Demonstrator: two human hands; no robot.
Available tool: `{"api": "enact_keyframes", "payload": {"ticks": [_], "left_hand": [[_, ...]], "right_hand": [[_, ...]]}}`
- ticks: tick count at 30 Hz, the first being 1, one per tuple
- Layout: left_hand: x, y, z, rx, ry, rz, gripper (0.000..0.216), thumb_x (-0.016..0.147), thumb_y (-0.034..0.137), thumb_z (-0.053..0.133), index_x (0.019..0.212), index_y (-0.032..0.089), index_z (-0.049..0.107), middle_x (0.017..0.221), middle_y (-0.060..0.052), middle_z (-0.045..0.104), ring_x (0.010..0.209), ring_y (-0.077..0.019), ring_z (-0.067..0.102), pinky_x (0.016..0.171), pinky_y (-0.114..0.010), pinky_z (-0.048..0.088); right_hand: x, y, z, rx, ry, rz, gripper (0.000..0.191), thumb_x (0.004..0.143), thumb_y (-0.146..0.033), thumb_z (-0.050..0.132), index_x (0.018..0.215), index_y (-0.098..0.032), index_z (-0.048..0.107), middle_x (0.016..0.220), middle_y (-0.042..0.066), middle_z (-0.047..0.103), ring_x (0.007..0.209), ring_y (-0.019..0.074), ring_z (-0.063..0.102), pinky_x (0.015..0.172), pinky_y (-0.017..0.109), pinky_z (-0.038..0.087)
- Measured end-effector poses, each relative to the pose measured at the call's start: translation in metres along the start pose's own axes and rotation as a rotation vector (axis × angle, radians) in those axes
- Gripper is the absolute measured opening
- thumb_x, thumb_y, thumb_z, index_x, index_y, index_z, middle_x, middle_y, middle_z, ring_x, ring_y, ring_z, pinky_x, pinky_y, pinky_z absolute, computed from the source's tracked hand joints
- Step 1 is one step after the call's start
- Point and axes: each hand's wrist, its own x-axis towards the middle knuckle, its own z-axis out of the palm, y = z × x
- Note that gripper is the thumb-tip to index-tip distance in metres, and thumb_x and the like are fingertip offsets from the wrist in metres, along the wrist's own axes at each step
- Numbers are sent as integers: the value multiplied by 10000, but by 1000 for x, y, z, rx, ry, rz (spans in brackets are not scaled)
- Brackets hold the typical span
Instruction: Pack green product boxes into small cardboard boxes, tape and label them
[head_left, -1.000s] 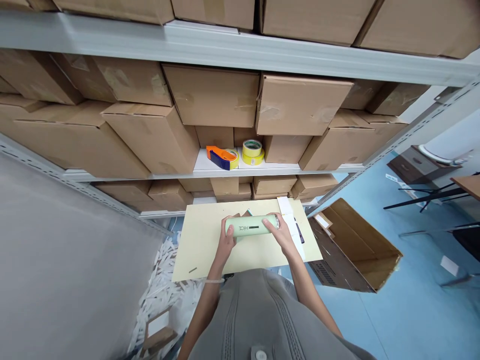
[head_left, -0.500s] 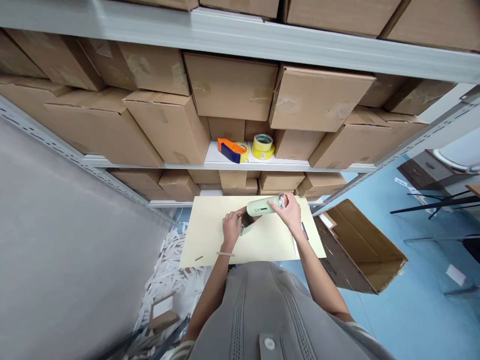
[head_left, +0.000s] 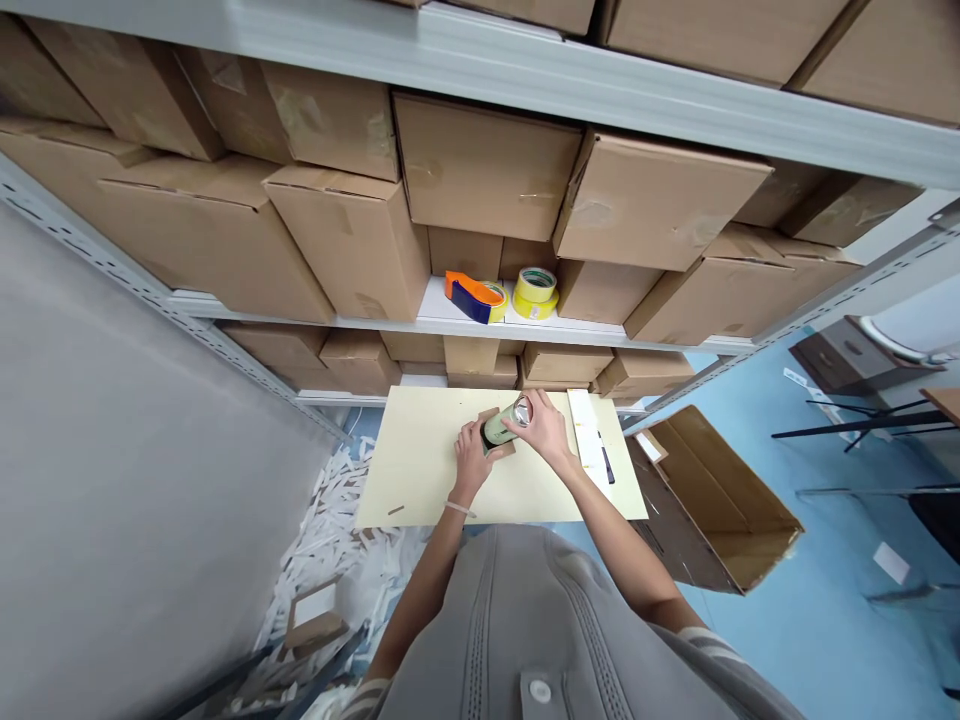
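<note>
A pale green cylindrical bottle [head_left: 501, 424] with a silver end stands nearly upright inside a small brown cardboard box [head_left: 496, 447] on the cream tabletop [head_left: 420, 470]. My right hand [head_left: 545, 428] grips the bottle's upper part near the silver end. My left hand [head_left: 471, 460] is closed around the small box, steadying it at its left side. The bottle's lower part is hidden in the box and behind my fingers.
White paper strips [head_left: 587, 440] and a dark pen [head_left: 604, 462] lie at the table's right. An open cardboard carton [head_left: 720, 500] sits on the blue floor to the right. Shelves of cartons stand ahead, with a tape dispenser [head_left: 472, 295] and yellow tape rolls [head_left: 535, 292]. White scraps [head_left: 330, 540] litter the floor at the left.
The bottle went from lying level between both hands to tilted, then upright into the small box. My left hand moved from the bottle's end to the box.
</note>
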Motion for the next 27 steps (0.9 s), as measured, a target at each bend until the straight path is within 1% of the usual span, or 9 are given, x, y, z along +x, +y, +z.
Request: {"api": "enact_keyframes", "payload": {"ticks": [3, 7, 9, 12, 15, 18, 22, 27], "left_hand": [[3, -6, 5, -62, -41, -60, 843, 724, 381, 734, 1428, 224, 299, 1282, -136, 441, 1211, -317, 450, 966, -443, 389], [5, -12, 8, -60, -110, -119, 858, 728, 353, 727, 1446, 225, 275, 1250, -133, 453, 1187, -325, 472, 961, -462, 395], [3, -13, 7, -45, -107, -105, 864, 737, 328, 718, 1460, 226, 257, 1237, -127, 453, 1193, -321, 468, 965, -462, 392], [1, -11, 7, -35, -67, -43, 901, 731, 293, 726, 1481, 264, 227, 1258, -116, 424, 1225, -310, 448, 969, -444, 393], [1, -12, 8, -43, -77, -19, 883, 687, 252, 761, 1446, 305, 313, 1298, -105, 402, 1238, -308, 449, 970, -432, 399], [5, -15, 9, -99, -103, -20, 862, 642, 200, 779, 1399, 285, 376, 1318, -105, 429, 1229, -303, 468, 985, -434, 403], [11, -20, 6, -187, -105, -4, 858, 633, 171, 757, 1386, 280, 361, 1280, -82, 496, 1180, -263, 515, 963, -398, 438], [12, -21, 5, -195, -112, -38, 756, 669, 119, 668, 1358, 262, 390, 1242, -82, 505, 1102, -233, 577, 879, -346, 493]], "right_hand": [[1, -2, 8, -38, -51, -26, 338, 797, -419, 602, 1069, -230, 535, 1003, 27, 582, 741, 170, 575, 564, 244, 340], [3, -5, 22, -105, -152, -69, 348, 816, -417, 606, 1106, -239, 531, 1046, 41, 575, 719, 168, 573, 572, 256, 346], [5, -4, 33, -150, -196, -95, 375, 802, -420, 643, 1111, -235, 539, 1047, 56, 577, 768, 188, 578, 624, 270, 375], [7, 1, 53, -220, -246, -157, 445, 750, -431, 721, 1104, -214, 562, 1019, 88, 599, 922, 247, 562, 780, 319, 400], [6, 8, 73, -272, -305, -198, 534, 713, -447, 763, 1135, -189, 562, 1031, 121, 621, 998, 278, 530, 867, 361, 376], [4, 11, 86, -278, -374, -216, 614, 711, -466, 762, 1200, -174, 531, 1039, 129, 639, 1011, 285, 515, 874, 369, 366], [4, 12, 93, -239, -432, -229, 619, 762, -473, 716, 1252, -165, 497, 1097, 134, 642, 1046, 287, 496, 857, 355, 370], [2, 15, 99, -269, -471, -251, 605, 815, -472, 658, 1286, -137, 479, 1179, 166, 629, 1125, 313, 465, 909, 393, 344]]}}
